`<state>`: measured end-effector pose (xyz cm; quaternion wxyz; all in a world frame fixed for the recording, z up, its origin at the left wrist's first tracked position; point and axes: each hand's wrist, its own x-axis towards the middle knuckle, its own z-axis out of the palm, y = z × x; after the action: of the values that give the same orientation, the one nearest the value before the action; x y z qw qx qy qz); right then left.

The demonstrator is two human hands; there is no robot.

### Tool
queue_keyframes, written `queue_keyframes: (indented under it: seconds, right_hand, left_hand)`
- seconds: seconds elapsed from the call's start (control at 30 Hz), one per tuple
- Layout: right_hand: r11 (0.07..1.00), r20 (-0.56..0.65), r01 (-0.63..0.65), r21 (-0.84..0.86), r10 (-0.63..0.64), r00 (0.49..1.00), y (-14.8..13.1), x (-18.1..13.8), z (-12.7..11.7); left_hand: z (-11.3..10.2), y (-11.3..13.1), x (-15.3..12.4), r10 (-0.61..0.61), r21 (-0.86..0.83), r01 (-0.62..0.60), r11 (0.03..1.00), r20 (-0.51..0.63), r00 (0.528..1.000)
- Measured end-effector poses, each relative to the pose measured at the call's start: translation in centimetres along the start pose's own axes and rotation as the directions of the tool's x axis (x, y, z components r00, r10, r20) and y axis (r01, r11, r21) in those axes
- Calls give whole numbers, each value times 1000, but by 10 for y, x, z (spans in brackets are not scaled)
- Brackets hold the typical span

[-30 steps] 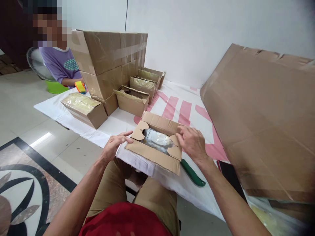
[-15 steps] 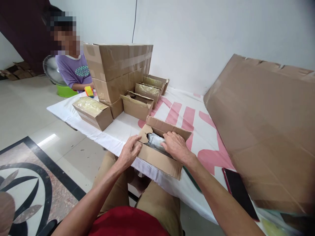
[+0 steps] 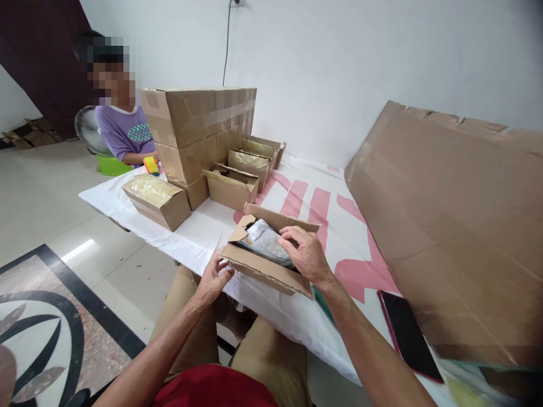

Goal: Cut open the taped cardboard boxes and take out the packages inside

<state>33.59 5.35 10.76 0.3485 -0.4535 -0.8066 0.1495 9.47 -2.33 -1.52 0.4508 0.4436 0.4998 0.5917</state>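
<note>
An open cardboard box (image 3: 258, 273) stands at the near edge of the cloth-covered table, its flaps folded outward. A silvery-white printed pouch (image 3: 263, 240) lies inside, its left part sticking up above the opening. My left hand (image 3: 213, 281) is at the box's left end, fingers curled round the corner and thumb on the near side. With bent fingers and thumb, my right hand (image 3: 306, 253) grips the pouch near its right part; the fingertips' exact hold is partly hidden.
Stacked taped boxes (image 3: 190, 118) rise at the back left, a closed box (image 3: 156, 200) before them. Several open boxes (image 3: 232, 186) stand alongside. A phone (image 3: 409, 333) lies right, below a large cardboard sheet (image 3: 445, 226). A person (image 3: 127, 133) sits behind a tape dispenser (image 3: 150, 165).
The near flap has swung outward, and the pouch now shows more and stands higher in the box. My left hand has slid down and left along the box's end.
</note>
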Motion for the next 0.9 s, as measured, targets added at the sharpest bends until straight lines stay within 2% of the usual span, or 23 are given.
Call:
queue_keyframes:
  seconds: [0.17,0.33,0.43,0.53,0.6,0.77,0.9]
  right_hand:
    - [996,-203,-21,86,38,978,-2,-5,-13]
    - [939,-256,-152,308,235,938,10,-16,-23]
    - [923,-173,-191,334,259,950,19,-18,-28]
    - [943,-31,-184,277,200,979,21,-15,-32]
    - [956,-37,-163,244,177,983,20,-13,-32]
    - [944,-236,-121,306,198,951,16,0,-41]
    - [947,-402,-83,309,210,891,3,9,-67]
  left_hand:
    - [28,-15,19,50,174,-38,984,-64,997]
    - [54,-21,36,125,204,-103,974,-98,987]
    - [60,-18,42,164,284,-129,950,-105,981]
    - [62,-16,45,208,386,-146,911,-123,970]
    - [63,-16,45,213,401,-145,905,-130,968]
    - [74,-15,55,202,391,-140,910,-120,972]
    - [90,-12,66,194,357,-155,921,-77,978]
